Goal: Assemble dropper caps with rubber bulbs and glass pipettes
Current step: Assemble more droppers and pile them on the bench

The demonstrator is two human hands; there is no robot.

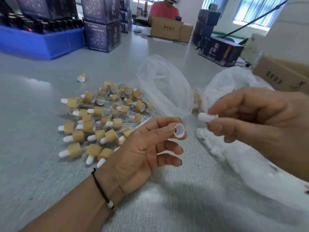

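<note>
My left hand (142, 151) pinches a tan dropper cap (179, 131) between thumb and forefinger, its white-lined opening facing the camera. My right hand (260, 118) pinches a white rubber bulb (206, 117) a short way to the right of the cap, rounded end pointing left. The two parts are apart. A pile of assembled droppers (100, 121), tan caps with white bulbs and clear glass pipettes, lies on the grey table (33, 148) left of my hands.
A clear plastic bag (165, 84) lies behind the hands, and a white bag with loose bulbs (234, 148) spreads at the right. One loose cap (82, 77) sits apart. Blue crate (41, 41), dark boxes (102, 36), cardboard cartons (282, 76) and another person (164, 10) stand farther back.
</note>
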